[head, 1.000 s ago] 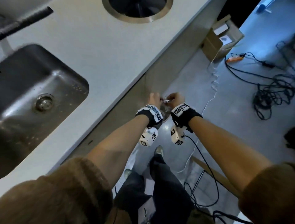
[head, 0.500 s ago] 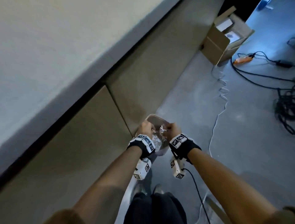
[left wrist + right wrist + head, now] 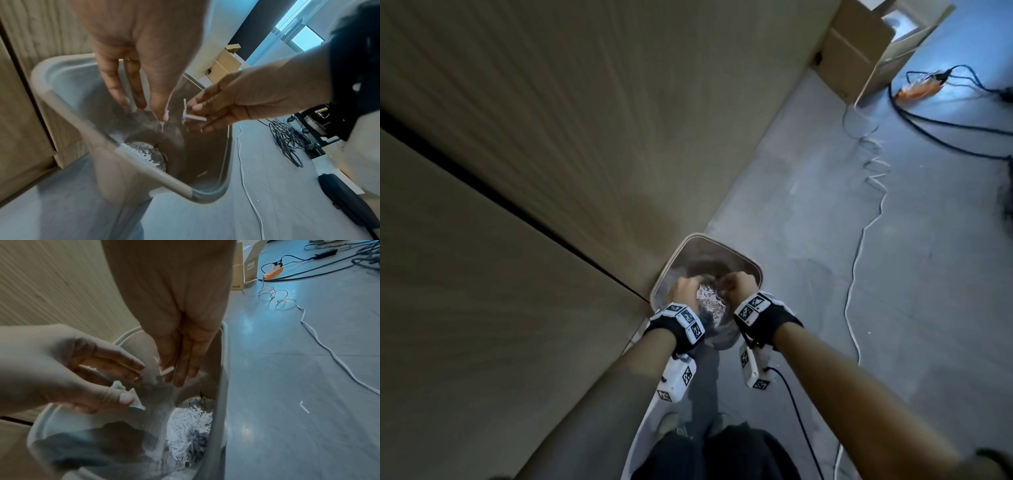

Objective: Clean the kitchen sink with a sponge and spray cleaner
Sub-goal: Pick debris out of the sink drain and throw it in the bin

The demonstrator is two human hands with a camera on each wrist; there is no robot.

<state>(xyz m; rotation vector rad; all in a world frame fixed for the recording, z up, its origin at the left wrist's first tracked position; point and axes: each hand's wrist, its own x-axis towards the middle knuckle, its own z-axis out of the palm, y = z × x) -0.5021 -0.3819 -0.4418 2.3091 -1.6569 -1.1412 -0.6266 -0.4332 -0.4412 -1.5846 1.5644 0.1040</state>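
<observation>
Both my hands have dropped from beside the surface to just over the bin point(image 3: 751, 264), sink now out of view; left hand point(image 3: 131, 68) hangs open-fingered, right hand point(image 3: 236, 104) pinches paper scraps point(image 3: 194, 116), best released low inside the rim.
</observation>
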